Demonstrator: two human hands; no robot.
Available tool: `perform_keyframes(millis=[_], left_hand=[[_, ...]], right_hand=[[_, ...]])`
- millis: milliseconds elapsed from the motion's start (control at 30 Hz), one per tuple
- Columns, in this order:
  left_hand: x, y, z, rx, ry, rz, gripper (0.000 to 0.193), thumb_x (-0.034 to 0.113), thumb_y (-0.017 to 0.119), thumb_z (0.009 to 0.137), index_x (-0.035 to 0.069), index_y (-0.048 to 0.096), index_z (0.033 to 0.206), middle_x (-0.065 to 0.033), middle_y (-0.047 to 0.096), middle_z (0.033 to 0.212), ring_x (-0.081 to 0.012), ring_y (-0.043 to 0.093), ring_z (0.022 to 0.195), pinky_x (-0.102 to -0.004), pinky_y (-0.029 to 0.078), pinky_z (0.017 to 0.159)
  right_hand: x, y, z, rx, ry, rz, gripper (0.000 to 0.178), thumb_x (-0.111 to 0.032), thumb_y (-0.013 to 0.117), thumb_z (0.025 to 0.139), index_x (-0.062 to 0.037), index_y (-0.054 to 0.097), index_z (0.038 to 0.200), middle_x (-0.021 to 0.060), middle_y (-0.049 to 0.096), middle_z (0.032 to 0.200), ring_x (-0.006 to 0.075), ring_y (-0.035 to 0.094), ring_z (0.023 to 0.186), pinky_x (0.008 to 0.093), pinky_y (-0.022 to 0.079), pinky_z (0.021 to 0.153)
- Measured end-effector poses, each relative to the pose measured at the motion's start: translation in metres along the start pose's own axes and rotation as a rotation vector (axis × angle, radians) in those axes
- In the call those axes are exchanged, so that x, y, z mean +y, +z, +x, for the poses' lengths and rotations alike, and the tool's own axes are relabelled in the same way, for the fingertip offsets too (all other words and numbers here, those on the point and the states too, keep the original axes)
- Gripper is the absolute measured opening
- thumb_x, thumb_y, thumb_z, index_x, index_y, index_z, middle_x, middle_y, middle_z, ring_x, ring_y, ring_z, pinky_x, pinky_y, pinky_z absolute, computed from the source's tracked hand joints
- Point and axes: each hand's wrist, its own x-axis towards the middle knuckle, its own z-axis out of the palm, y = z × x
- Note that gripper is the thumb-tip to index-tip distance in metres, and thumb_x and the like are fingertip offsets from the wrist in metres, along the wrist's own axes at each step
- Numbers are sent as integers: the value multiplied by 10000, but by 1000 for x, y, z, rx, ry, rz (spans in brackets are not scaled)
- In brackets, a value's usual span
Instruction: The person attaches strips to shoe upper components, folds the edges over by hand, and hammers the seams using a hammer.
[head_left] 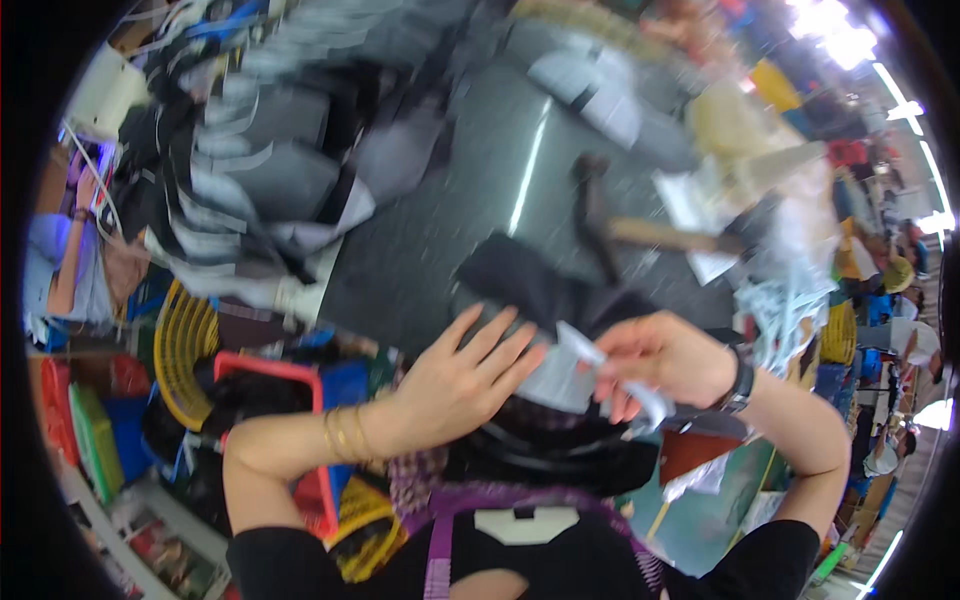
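My left hand [462, 382] lies with its fingers spread on a dark fabric piece [530, 278] at the near edge of the dark worktable [480, 170]. Beside its fingertips is a light grey piece [556, 384], partly covered by my hands. My right hand [650, 362] is closed in a pinch on a thin white strip [650, 402], whose curled end hangs below the fingers. Motion blur hides what the strip is made of. A hammer [660, 235] with a wooden handle lies just beyond my right hand.
Stacked grey and black fabric pieces [270, 150] cover the table's left side. More grey pieces [600, 90] lie at the far side. Clear plastic bags [790, 240] crowd the right. A red crate [270, 365] and yellow basket [187, 350] stand at left. Another person's arm [70, 255] shows far left.
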Motion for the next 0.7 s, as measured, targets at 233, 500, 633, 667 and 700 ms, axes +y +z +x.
perform_keyframes(millis=[233, 500, 633, 667, 700], left_hand=[[-5, 13, -9, 17, -58, -115, 540, 345, 680, 767, 41, 572, 1200, -116, 531, 1250, -288, 510, 1184, -512, 367, 1038], [-3, 9, -16, -44, 8, -56, 480, 289, 641, 809, 30, 576, 1207, -128, 540, 1229, -285, 507, 1212, -490, 392, 1024], [-6, 6, -5, -89, 29, -91, 456, 267, 609, 833, 15, 570, 1211, -149, 536, 1233, -320, 490, 1247, -446, 421, 1011], [-7, 2, -2, -118, 38, -93, 430, 254, 590, 847, 11, 574, 1202, -160, 532, 1234, -332, 497, 1236, -420, 443, 997], [-10, 3, -1, -126, 47, -102, 430, 254, 590, 847, 11, 574, 1202, -160, 532, 1234, -332, 497, 1236, -420, 443, 997]], right_hand=[[11, 10, 44, 118, -52, 11, 174, -122, 531, 968, 32, 598, 1012, 77, 633, 708, 140, 651, 590, 240, 530, 511], [24, 26, 48, 245, -143, -221, 215, -105, 544, 934, 64, 649, 854, 80, 634, 626, 122, 644, 536, 245, 516, 497], [21, 23, 38, 220, -233, -415, 163, -112, 588, 898, 44, 632, 923, 87, 630, 618, 184, 649, 518, 274, 499, 468], [20, 24, 33, 192, -296, -625, 166, -111, 599, 882, 38, 618, 951, 87, 632, 634, 210, 650, 521, 290, 492, 456], [29, 33, 25, 364, -602, -1012, 188, -103, 614, 842, 25, 582, 975, 95, 601, 650, 243, 631, 532, 325, 484, 466]])
